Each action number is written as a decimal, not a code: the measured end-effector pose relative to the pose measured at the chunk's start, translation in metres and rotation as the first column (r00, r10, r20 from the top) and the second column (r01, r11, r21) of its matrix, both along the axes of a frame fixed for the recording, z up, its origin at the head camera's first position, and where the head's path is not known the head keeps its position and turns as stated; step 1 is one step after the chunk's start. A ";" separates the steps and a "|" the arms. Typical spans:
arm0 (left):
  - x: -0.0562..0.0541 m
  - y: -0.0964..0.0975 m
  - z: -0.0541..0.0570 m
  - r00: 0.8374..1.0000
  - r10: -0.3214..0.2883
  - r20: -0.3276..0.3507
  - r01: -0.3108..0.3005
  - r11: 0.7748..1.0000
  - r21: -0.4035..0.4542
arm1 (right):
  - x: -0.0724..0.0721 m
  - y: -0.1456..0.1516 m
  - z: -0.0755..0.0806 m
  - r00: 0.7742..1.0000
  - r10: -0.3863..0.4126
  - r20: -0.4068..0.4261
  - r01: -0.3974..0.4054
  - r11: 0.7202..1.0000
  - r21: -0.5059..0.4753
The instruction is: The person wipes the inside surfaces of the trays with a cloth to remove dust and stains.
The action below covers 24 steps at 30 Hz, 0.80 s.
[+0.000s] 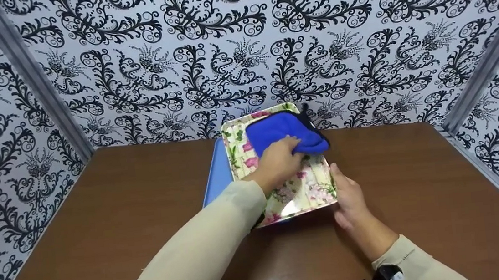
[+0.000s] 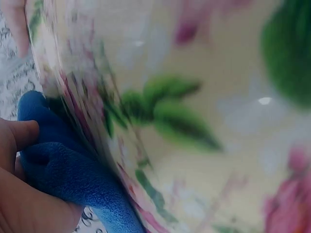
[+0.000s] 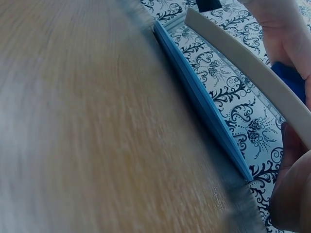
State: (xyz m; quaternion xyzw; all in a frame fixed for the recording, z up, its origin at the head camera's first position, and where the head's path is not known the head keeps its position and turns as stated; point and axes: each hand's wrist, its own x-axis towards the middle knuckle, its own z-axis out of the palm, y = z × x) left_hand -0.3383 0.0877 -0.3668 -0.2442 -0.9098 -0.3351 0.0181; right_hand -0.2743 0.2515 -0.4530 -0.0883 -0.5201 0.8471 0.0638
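My left hand (image 1: 279, 162) pinches a blue cloth (image 1: 276, 130) with a dark edge and lays it against the face of a floral tray (image 1: 313, 182). In the left wrist view the thumb and fingers of the left hand (image 2: 34, 189) bunch the plush blue cloth (image 2: 73, 170) along the tray's surface (image 2: 204, 184). At the tray's right side, my right hand (image 1: 350, 199) grips the edge. The right wrist view has the floral tray edge-on (image 3: 248, 63), raised and tilted above the table; part of the right hand (image 3: 294, 194) is behind its rim.
A light blue tray (image 1: 218, 175) lies on the brown wooden table (image 1: 145, 200), partly hidden by the floral tray. Black-and-white patterned walls (image 1: 222, 46) enclose the table at the back and both sides. A small black device (image 1: 384, 278) sits on the right wrist.
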 end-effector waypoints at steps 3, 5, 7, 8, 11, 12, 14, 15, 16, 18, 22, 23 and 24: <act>0.010 0.004 -0.003 0.999 -0.046 -0.011 0.046 0.998 -0.036 | 0.000 0.001 0.000 0.999 -0.033 0.016 0.033 0.999 0.016; 0.017 0.007 -0.004 0.997 -0.074 -0.005 0.074 0.995 -0.060 | -0.001 0.002 0.000 0.998 -0.059 0.019 0.058 0.998 0.034; 0.024 0.009 -0.005 0.995 -0.096 0.003 0.096 0.991 -0.091 | -0.001 0.002 0.000 0.996 -0.088 0.019 0.087 0.995 0.051; 0.027 0.010 -0.005 0.994 -0.106 0.004 0.106 0.989 -0.104 | -0.001 0.002 0.000 0.995 -0.103 0.018 0.102 0.993 0.059; 0.034 0.010 -0.007 0.992 -0.125 -0.010 0.122 0.981 -0.150 | -0.002 0.003 0.000 0.992 -0.125 0.011 0.124 0.990 0.063; 0.036 0.010 -0.008 0.991 -0.130 -0.015 0.126 0.979 -0.163 | -0.002 0.003 0.000 0.991 -0.135 0.011 0.134 0.989 0.067; 0.039 0.008 -0.009 0.990 -0.143 -0.022 0.137 0.974 -0.179 | -0.001 0.002 0.000 0.988 -0.151 0.012 0.149 0.985 0.083; 0.041 0.007 -0.010 0.988 -0.153 -0.027 0.145 0.972 -0.183 | -0.001 0.002 0.000 0.988 -0.154 0.007 0.153 0.984 0.086; 0.042 0.006 -0.011 0.986 -0.165 -0.032 0.156 0.970 -0.186 | -0.002 0.002 0.000 0.987 -0.159 0.002 0.159 0.984 0.087; 0.046 0.004 -0.014 0.980 -0.193 -0.046 0.180 0.964 -0.196 | -0.001 0.003 0.000 0.988 -0.151 -0.014 0.152 0.986 0.065; 0.059 0.000 -0.020 0.960 -0.263 -0.097 0.230 0.938 -0.260 | 0.001 0.007 -0.001 0.992 -0.105 -0.069 0.100 0.992 -0.071; 0.062 -0.001 -0.022 0.953 -0.282 -0.111 0.241 0.927 -0.287 | 0.002 0.008 -0.001 0.993 -0.092 -0.080 0.083 0.991 -0.107; 0.065 -0.002 -0.023 0.945 -0.302 -0.125 0.250 0.914 -0.319 | 0.003 0.009 -0.001 0.992 -0.085 -0.089 0.072 0.987 -0.140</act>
